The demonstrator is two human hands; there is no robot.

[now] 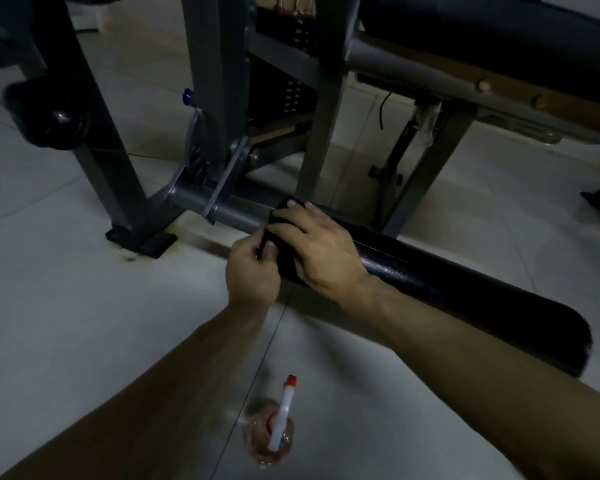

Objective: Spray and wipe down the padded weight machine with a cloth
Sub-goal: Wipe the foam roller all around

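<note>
Right hand flat atop cloth on roller pad; left hand pinches cloth edge.

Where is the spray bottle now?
In the head view, the spray bottle stands on the tiled floor at bottom centre, between the left forearm and the right forearm.

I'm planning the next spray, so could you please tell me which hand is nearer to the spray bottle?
Left. The left hand pinches the cloth at the near side of the roller pad, beyond the spray bottle; the right hand rests atop the pad, farther off.
</note>
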